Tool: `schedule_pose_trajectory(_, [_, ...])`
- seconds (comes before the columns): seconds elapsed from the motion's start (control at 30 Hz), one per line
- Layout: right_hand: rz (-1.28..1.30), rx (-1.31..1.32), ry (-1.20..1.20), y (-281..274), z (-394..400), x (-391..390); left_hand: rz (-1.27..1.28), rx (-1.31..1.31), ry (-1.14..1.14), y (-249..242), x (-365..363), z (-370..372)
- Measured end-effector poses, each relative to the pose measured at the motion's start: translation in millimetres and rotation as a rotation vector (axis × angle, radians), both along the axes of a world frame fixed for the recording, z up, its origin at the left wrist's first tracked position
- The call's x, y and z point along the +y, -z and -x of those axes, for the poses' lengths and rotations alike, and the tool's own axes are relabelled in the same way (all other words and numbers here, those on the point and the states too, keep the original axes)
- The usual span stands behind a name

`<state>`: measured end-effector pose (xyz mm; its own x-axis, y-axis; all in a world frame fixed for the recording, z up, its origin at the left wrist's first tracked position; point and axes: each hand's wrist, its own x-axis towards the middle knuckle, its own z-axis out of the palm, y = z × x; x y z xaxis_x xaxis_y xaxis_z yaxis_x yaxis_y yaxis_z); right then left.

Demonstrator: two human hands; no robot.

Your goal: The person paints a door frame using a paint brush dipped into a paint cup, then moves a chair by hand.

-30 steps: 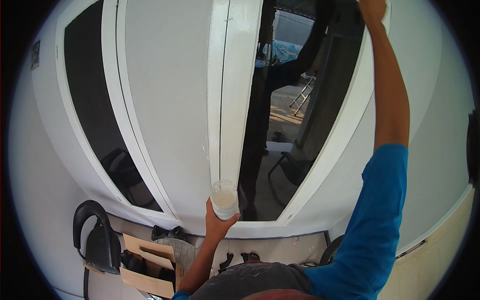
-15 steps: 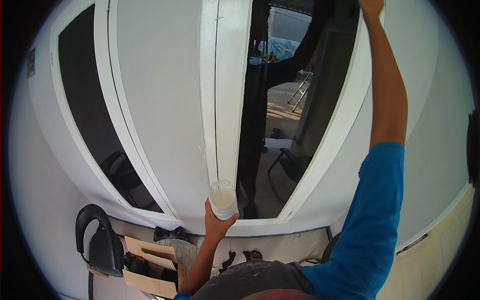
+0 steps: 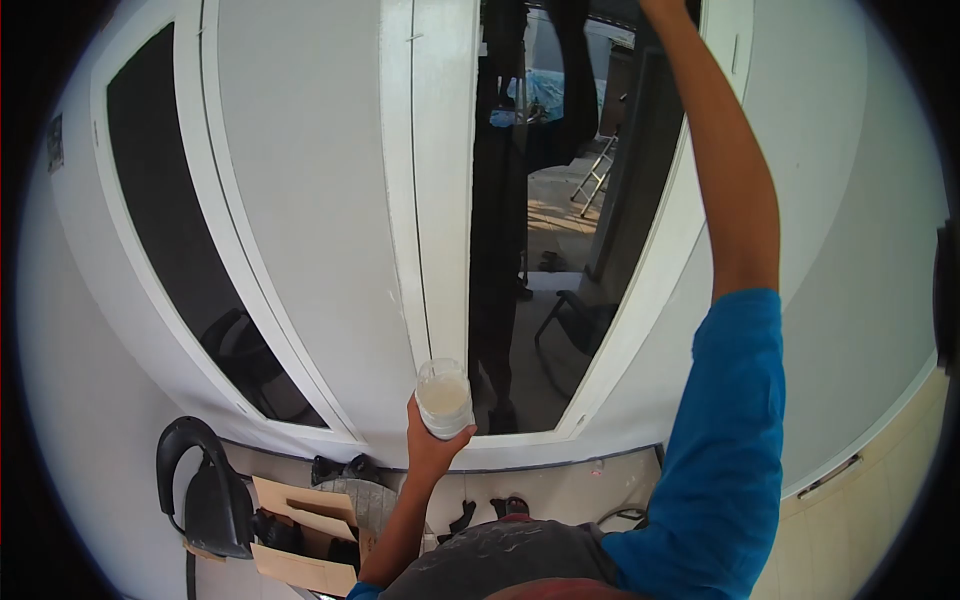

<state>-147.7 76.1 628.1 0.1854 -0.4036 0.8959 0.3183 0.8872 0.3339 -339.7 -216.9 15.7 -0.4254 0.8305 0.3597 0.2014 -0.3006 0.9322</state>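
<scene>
My left hand (image 3: 430,450) is wrapped round a clear plastic container (image 3: 444,398) with whitish liquid inside, held upright low in front of a white window frame (image 3: 440,240). My right arm reaches up along the frame's right side. Only the wrist and part of my right hand (image 3: 660,8) show at the top edge, over the tall dark glass pane (image 3: 497,260). Its fingers are out of sight, so whatever it may hold is hidden.
A second dark window (image 3: 165,170) is set in the pale wall at left. Below it stand a black chair (image 3: 215,500) and an opened cardboard box (image 3: 300,507) with dark things inside. A ladder and a chair are reflected in the glass.
My right hand has moved left, from beside the frame's right edge to over the glass pane. The view has shifted slightly. My left hand still holds the container in nearly the same spot.
</scene>
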Motion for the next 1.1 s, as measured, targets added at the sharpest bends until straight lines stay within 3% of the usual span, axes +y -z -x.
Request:
schedule_pose_trajectory(0.03, [0.246,-0.071,-0.239,20,12,-24,0.001,-0.001,0.010,0,0,-1])
schedule_pose_trajectory(0.1, [0.326,-0.337,-0.479,89,22,-62,-0.012,0.015,0.029,4,-1,-2])
schedule_pose_trajectory(0.13, [0.375,-0.403,-0.527,120,23,-77,-0.028,0.029,0.037,6,-4,-2])
schedule_pose_trajectory(0.17, [0.439,-0.423,-0.176,151,9,-73,-0.019,0.024,0.035,6,-5,-2])
schedule_pose_trajectory(0.3, [0.865,-0.607,-0.725,269,8,-139,-0.027,0.041,0.010,6,-7,3])
schedule_pose_trajectory(0.37, [1.035,-0.728,-0.767,308,-5,-149,-0.077,0.152,0.001,4,-11,6])
schedule_pose_trajectory(0.5, [1.215,-0.841,-0.844,357,-20,-177,-0.060,0.134,0.026,-12,-26,8])
schedule_pose_trajectory(0.83, [0.899,-1.409,-0.560,376,13,-199,-0.013,0.103,0.059,-19,-34,3])
schedule_pose_trajectory(0.97, [0.753,-1.499,-0.491,402,37,-201,-0.050,0.148,0.032,-21,-36,0])
schedule_pose_trajectory(1.1, [0.767,-1.564,-0.399,413,45,-205,-0.049,0.244,-0.018,-24,-40,3])
